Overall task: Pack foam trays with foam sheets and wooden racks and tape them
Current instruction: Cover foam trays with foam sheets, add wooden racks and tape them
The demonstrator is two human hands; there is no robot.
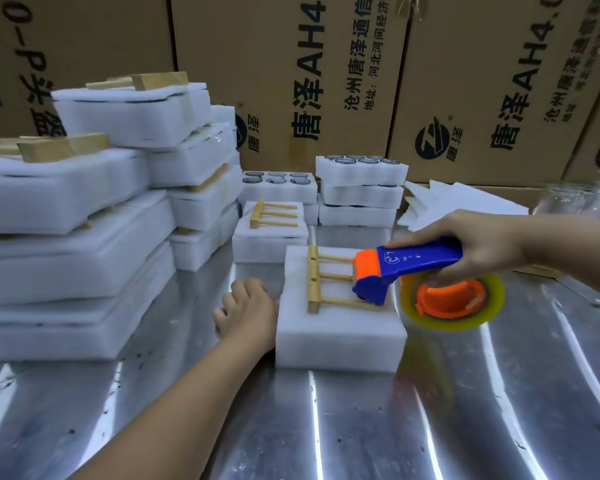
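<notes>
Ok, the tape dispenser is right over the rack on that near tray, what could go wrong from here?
1. The wooden rack lies untaped on the foam tray with the tape dispenser, gripped by the right hand, over its rods: it may get knocked askew.
2. The left hand only meets the tray's left side, so a tape pull could slide the tray on the metal table.

Foam stacks [66, 237] block the left; room over near table [291, 427], perhaps rightward.

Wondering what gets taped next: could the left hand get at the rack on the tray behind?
Probably yes: the left hand sits beside the near tray, and the far rack lies uncovered just beyond, nothing between.
</notes>
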